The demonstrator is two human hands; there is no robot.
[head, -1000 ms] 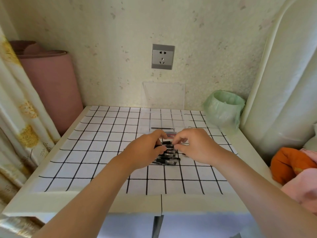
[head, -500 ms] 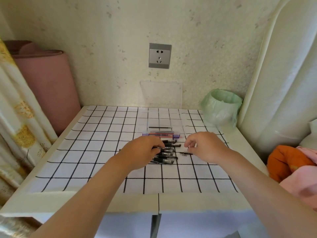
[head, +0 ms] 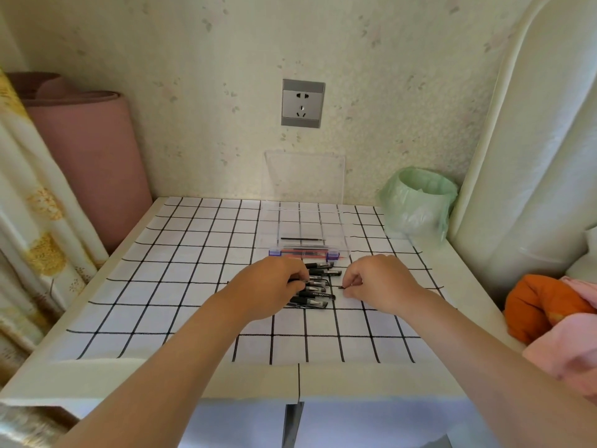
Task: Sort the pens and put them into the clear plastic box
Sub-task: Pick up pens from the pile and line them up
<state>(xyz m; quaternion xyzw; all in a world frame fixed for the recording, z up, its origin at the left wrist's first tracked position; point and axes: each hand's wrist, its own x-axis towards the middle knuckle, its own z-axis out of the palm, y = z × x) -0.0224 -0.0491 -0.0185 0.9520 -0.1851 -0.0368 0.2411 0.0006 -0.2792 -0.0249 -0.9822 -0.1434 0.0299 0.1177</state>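
Kept left hand point(head: 274, 291) curled on black pens point(head: 318, 287), heaped on desk point(head: 161, 302) just before box point(head: 300, 223). Drew right hand point(head: 381, 282) sideways, apart from left, formerly joined over heap; pinched thin black piece point(head: 341, 287). Judged sorting underway, one piece singled out. Noted coloured pens point(head: 303, 252) in box, black heap unboxed.

Both forearms reach forward, palms down. My left hand point(head: 271, 287) curls round a pen point(head: 298, 281); my right hand point(head: 379, 282) pinches a thin refill point(head: 341, 287)
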